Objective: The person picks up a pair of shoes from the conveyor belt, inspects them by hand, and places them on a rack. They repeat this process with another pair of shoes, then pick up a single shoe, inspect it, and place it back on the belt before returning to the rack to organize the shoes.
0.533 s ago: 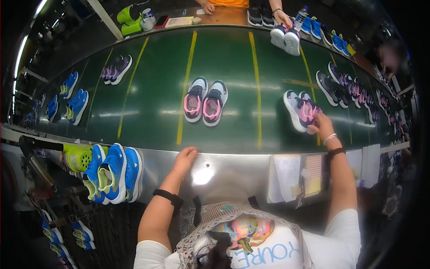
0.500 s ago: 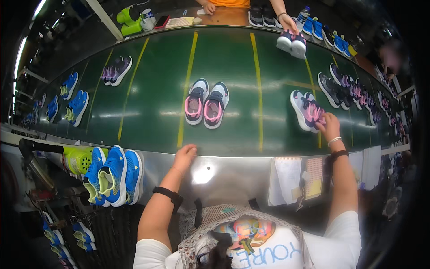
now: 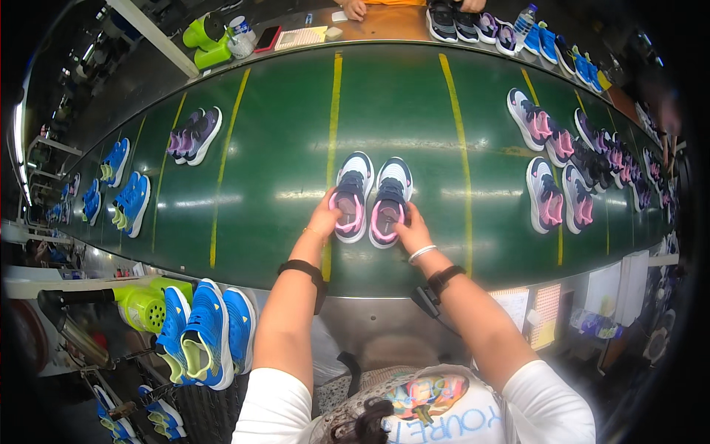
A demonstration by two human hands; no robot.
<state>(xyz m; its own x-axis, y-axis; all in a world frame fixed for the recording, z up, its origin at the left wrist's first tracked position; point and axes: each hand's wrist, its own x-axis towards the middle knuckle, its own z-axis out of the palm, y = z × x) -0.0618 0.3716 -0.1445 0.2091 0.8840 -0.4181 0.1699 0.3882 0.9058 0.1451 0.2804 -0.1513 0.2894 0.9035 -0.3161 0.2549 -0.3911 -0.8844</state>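
Note:
On the green conveyor in front of me, two navy-and-white sneakers with pink linings stand side by side, toes pointing away. My left hand (image 3: 324,216) grips the left sneaker (image 3: 356,177) at its heel opening, the thumb inside the collar. In the same way my right hand (image 3: 414,231) holds the right sneaker (image 3: 393,177), its thumb over the collar edge. A narrow gap separates the two shoes. To the right of my hands lies a matching sneaker pair (image 3: 545,196), set apart from each other, and another navy-and-pink pair (image 3: 529,122) lies beyond it.
Yellow lines cross the conveyor (image 3: 281,177). Blue sneakers (image 3: 132,203) and a dark purple pair (image 3: 196,137) sit at left; more shoes crowd the far right. Blue sneakers (image 3: 207,333) hang beside a lime-green clog (image 3: 144,307) at near left. Across the belt, a person's hand (image 3: 355,9) rests on a table.
Both my hands have come onto the middle sneakers, my right one leaving the pair at right, now spread apart. The pair the person opposite held now lies on the belt.

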